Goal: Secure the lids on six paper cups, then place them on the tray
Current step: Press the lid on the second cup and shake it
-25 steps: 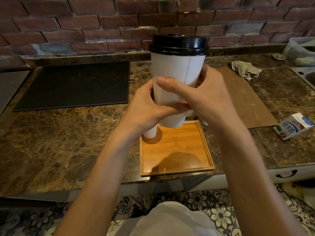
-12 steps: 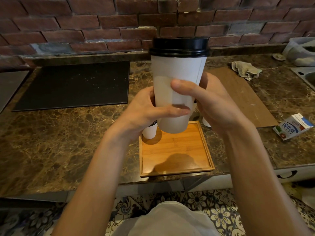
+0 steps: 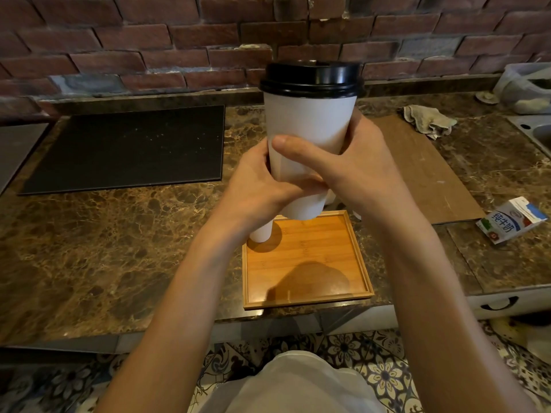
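A tall white paper cup (image 3: 308, 123) with a black lid (image 3: 311, 79) hangs upright in the air above the far edge of the square bamboo tray (image 3: 310, 290). My left hand (image 3: 262, 192) wraps its lower part from the left, and my right hand (image 3: 351, 171) grips it from the right with the thumb across the front. The bottom of another white cup (image 3: 261, 233) shows at the tray's far left corner, mostly hidden by my left hand. Bits of more white cups (image 3: 331, 199) peek out behind my right hand.
A black mat (image 3: 128, 147) lies on the marble counter at the left. A brown board (image 3: 423, 171) with a crumpled cloth (image 3: 429, 120) lies at the right, a milk carton (image 3: 511, 223) beside it. A sink (image 3: 536, 132) and a plastic bag (image 3: 527, 87) sit far right.
The cup has tilted back to upright and my right thumb has slid lower across its front. Both hands keep their hold above the tray.
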A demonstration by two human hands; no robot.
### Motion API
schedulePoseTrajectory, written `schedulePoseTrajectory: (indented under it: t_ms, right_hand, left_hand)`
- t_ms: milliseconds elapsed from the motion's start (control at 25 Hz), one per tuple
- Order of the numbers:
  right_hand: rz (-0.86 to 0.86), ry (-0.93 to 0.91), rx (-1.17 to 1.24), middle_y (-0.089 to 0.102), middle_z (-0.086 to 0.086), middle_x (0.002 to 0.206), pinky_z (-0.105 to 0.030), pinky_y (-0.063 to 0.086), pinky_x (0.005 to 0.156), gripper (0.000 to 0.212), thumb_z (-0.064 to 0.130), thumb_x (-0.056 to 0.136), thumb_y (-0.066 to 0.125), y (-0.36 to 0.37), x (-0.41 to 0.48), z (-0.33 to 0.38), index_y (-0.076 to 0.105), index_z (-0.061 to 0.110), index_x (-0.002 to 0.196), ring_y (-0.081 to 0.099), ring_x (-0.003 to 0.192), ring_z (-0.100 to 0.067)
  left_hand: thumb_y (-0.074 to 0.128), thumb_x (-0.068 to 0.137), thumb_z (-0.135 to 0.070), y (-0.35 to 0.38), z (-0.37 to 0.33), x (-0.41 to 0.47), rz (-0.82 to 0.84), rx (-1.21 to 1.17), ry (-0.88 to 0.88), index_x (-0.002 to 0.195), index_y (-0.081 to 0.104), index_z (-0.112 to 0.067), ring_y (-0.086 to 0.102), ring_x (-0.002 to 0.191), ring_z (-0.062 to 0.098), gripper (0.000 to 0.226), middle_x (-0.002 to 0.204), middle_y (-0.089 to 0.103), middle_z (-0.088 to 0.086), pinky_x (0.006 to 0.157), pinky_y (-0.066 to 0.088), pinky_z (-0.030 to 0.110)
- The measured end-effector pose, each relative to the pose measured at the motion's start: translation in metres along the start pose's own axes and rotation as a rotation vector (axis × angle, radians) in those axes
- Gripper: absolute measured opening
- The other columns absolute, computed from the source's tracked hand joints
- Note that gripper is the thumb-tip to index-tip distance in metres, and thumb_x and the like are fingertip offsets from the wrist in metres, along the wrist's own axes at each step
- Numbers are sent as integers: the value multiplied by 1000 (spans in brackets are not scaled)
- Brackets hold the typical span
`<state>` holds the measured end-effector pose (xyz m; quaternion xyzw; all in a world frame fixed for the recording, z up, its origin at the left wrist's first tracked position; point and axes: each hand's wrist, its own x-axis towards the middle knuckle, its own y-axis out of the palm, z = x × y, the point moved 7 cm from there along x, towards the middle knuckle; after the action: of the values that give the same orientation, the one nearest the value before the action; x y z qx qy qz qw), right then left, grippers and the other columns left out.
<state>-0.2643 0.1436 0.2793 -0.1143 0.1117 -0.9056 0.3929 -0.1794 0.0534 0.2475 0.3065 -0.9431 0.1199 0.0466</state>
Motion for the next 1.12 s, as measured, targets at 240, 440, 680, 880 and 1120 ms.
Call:
schedulePoseTrajectory:
  t_ms: [240, 440, 680, 880, 1120]
  right_hand:
    - [-164, -18, -73, 60, 4, 116, -42, 55, 88, 82, 54, 68, 80, 3, -6, -3, 46, 16, 133, 61, 108, -17]
    - [-167, -27, -43, 61, 5, 115, -40, 57, 86, 79, 54, 65, 81, 1, -5, -1, 49, 19, 129, 62, 106, -13]
    - [-56, -15, 94, 66, 5, 112, -34, 60, 80, 71, 43, 67, 85, -1, 0, -2, 54, 19, 127, 66, 100, -9]
    - [129, -12, 192, 68, -1, 111, -26, 57, 78, 61, 33, 70, 78, 6, 5, -5, 57, 14, 124, 68, 100, -11]
    - [156, -22, 161, 69, -1, 109, -25, 56, 76, 61, 37, 69, 76, 8, 5, -2, 59, 14, 122, 69, 98, -11]
  left_hand:
    - [78, 70, -9, -1, 5, 1, -40, 67, -24, 108, 58, -16, 66, 88, 4, 44, 98, 67, -4, 70, 55, 15]
    - [82, 66, -14, -2, 4, 2, -44, 62, -16, 104, 56, -25, 65, 87, -1, 47, 96, 66, -8, 67, 52, 10]
    - [85, 64, -20, -4, -6, 2, 12, 45, 18, 97, 56, -34, 64, 85, -6, 46, 90, 66, -13, 63, 47, 6]
    - [84, 57, -35, -2, -4, -1, 85, -43, -6, 108, 60, -29, 66, 94, 4, 56, 98, 70, -13, 72, 54, 18]
    - [79, 64, -37, -1, -6, -4, 89, -28, 33, 110, 62, -22, 66, 97, 9, 51, 102, 70, -6, 73, 53, 19]
